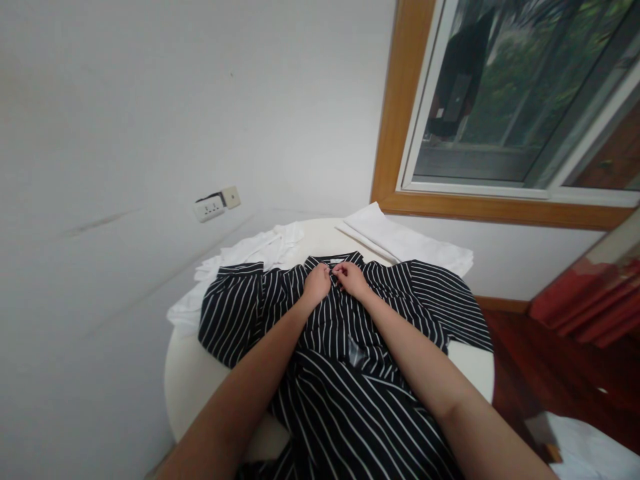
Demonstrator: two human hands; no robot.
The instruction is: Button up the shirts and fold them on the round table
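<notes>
A black garment with white stripes (320, 327), with a collar and sleeves, lies spread face up on a round white table (187, 380). Its collar points toward the wall, and the lower part runs down toward me. At the front opening just below the collar, my left hand (317, 283) pinches the cloth. Close beside it, my right hand (351, 279) pinches the other side of the opening with thumb and finger. Any button between the fingertips is too small to make out.
Crumpled white cloth (250, 252) lies at the table's left back. Folded white fabric (400, 239) rests at the right back. A wall socket (209, 208) and a wood-framed window (500, 207) are behind. White material (590, 447) shows at lower right, near a red curtain (590, 300).
</notes>
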